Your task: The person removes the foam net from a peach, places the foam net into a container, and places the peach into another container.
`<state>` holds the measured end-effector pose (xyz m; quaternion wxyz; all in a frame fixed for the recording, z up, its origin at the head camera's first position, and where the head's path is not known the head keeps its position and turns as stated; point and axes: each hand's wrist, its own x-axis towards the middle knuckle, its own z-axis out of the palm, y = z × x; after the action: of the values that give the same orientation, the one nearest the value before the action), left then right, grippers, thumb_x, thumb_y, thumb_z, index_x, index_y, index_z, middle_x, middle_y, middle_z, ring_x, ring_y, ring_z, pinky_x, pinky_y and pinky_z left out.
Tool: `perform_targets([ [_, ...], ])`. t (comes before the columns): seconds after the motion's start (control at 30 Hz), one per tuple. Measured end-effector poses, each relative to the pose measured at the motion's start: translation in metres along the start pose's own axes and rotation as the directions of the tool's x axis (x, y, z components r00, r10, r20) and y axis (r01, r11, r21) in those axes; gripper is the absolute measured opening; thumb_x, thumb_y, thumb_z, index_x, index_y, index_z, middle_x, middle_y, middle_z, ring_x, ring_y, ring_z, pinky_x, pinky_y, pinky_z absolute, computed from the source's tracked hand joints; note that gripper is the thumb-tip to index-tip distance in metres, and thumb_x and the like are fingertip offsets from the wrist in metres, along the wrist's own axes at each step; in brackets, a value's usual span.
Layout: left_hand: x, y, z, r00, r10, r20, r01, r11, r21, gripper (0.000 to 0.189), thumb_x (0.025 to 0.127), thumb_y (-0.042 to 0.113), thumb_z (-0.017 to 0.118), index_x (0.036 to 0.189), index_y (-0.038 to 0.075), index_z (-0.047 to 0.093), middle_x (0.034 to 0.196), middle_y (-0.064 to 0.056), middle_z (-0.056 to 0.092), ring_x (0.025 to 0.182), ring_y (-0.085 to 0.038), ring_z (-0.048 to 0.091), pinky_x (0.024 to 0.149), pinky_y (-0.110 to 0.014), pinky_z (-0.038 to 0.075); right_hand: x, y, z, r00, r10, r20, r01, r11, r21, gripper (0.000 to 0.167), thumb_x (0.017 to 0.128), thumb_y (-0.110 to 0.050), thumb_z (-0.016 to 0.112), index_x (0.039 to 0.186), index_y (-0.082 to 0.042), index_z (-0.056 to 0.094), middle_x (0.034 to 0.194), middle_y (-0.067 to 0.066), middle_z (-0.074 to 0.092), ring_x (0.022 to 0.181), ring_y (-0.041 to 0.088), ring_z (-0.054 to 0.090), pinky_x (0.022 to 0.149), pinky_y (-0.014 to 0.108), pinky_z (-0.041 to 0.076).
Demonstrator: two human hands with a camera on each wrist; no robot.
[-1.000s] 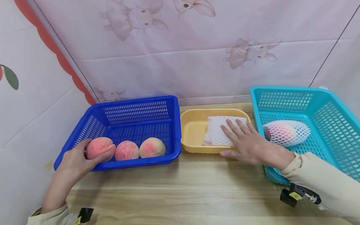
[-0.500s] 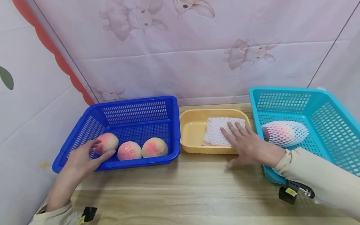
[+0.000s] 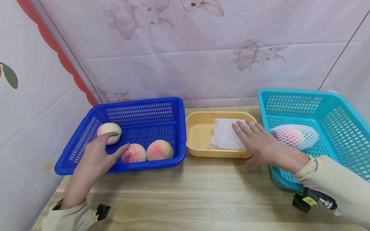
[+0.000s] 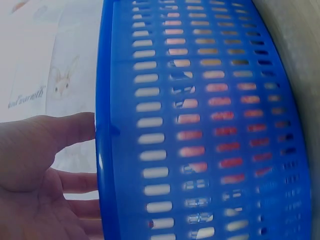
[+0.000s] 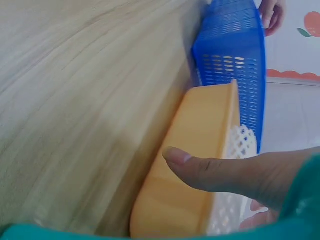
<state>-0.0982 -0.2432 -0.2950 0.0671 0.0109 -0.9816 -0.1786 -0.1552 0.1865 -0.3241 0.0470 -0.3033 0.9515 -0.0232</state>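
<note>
My left hand (image 3: 96, 157) reaches over the front rim of the blue basket (image 3: 141, 165), thumb and fingers spread apart with nothing between them. Its fingertips overlap a pale peach (image 3: 111, 128) at the basket's left. The thumb tip is right at a speckled pink peach (image 3: 134, 153), beside another blushed peach (image 3: 160, 150). In the left wrist view, the basket wall (image 4: 200, 100) hides the fingertips. My right hand (image 3: 258, 144) lies with straight fingers over white foam net sleeves (image 3: 224, 134) in the yellow tray (image 3: 199, 150); its thumb (image 5: 215, 172) hangs outside the tray wall.
A teal basket (image 3: 277, 179) stands to the right, under my right forearm, holding a peach in a foam net (image 3: 297, 136). The wooden table (image 3: 185, 195) runs along the front. A rabbit-print wall covering (image 3: 188, 73) rises directly behind the containers.
The left peach has shifted up and back in the basket, turning its pale side up, and my left hand has let go of it. The right hand stays over the sleeves, moving slightly right.
</note>
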Motion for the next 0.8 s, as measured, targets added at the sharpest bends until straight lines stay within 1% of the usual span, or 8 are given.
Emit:
perform_targets([
  [0.13, 0.002, 0.006, 0.003, 1.000, 0.019, 0.017, -0.019, 1.000, -0.005, 0.072, 0.091, 0.047, 0.062, 0.135, -0.006, 0.045, 0.135, -0.033, 0.046, 0.123, -0.052, 0.042, 0.097, -0.065, 0.035, -0.006, 0.002, -0.006, 1.000, 0.014, -0.011, -0.014, 1.000, 0.005, 0.129, 0.059, -0.041, 0.091, 0.152, 0.003, 0.012, 0.156, 0.026, 0.016, 0.142, 0.049, 0.006, 0.111, 0.063, 0.011],
  [0.37, 0.004, 0.013, 0.009, 0.997, 0.026, 0.075, -0.025, 1.000, -0.001, 0.079, 0.094, 0.055, 0.051, 0.141, -0.007, 0.037, 0.142, -0.033, 0.036, 0.130, -0.051, 0.034, 0.100, -0.066, 0.031, -0.019, 0.010, -0.017, 0.998, 0.047, -0.038, -0.046, 0.998, 0.032, 0.131, 0.061, -0.043, 0.089, 0.153, 0.000, 0.007, 0.157, 0.024, 0.012, 0.142, 0.047, 0.003, 0.112, 0.061, 0.008],
  [0.47, 0.004, 0.016, 0.009, 0.996, 0.049, 0.077, -0.048, 0.999, -0.016, 0.080, 0.094, 0.057, 0.049, 0.142, -0.007, 0.036, 0.143, -0.033, 0.036, 0.130, -0.051, 0.034, 0.100, -0.065, 0.032, -0.026, 0.014, -0.022, 0.997, 0.054, -0.056, -0.052, 0.998, 0.042, 0.132, 0.061, -0.043, 0.089, 0.154, -0.003, 0.004, 0.158, 0.023, 0.012, 0.143, 0.047, 0.004, 0.112, 0.061, 0.007],
  [0.6, 0.005, 0.022, 0.010, 0.994, 0.080, 0.070, -0.078, 0.997, -0.030, 0.080, 0.094, 0.056, 0.049, 0.141, -0.008, 0.038, 0.142, -0.032, 0.037, 0.130, -0.050, 0.035, 0.100, -0.064, 0.033, -0.033, 0.016, -0.025, 0.996, 0.032, -0.078, -0.027, 0.998, 0.060, 0.131, 0.063, -0.044, 0.088, 0.154, -0.005, 0.003, 0.157, 0.023, 0.015, 0.142, 0.047, 0.007, 0.112, 0.061, 0.010],
  [0.7, 0.006, 0.028, 0.013, 0.992, 0.097, 0.078, -0.094, 0.995, -0.035, 0.079, 0.095, 0.055, 0.049, 0.140, -0.008, 0.039, 0.143, -0.032, 0.036, 0.131, -0.049, 0.035, 0.101, -0.063, 0.033, -0.038, 0.015, -0.024, 0.997, 0.029, -0.077, -0.022, 0.996, 0.084, 0.126, 0.067, -0.046, 0.084, 0.155, -0.007, 0.002, 0.157, 0.022, 0.017, 0.142, 0.046, 0.008, 0.111, 0.061, 0.012],
  [0.8, 0.009, 0.037, 0.016, 0.989, 0.125, 0.077, -0.122, 0.992, -0.040, 0.076, 0.095, 0.053, 0.051, 0.138, -0.009, 0.041, 0.142, -0.032, 0.038, 0.131, -0.048, 0.035, 0.102, -0.062, 0.032, -0.041, 0.016, -0.025, 0.995, 0.033, -0.099, -0.024, 0.996, 0.088, 0.119, 0.073, -0.048, 0.080, 0.155, -0.006, 0.005, 0.156, 0.023, 0.020, 0.142, 0.046, 0.011, 0.111, 0.061, 0.015],
])
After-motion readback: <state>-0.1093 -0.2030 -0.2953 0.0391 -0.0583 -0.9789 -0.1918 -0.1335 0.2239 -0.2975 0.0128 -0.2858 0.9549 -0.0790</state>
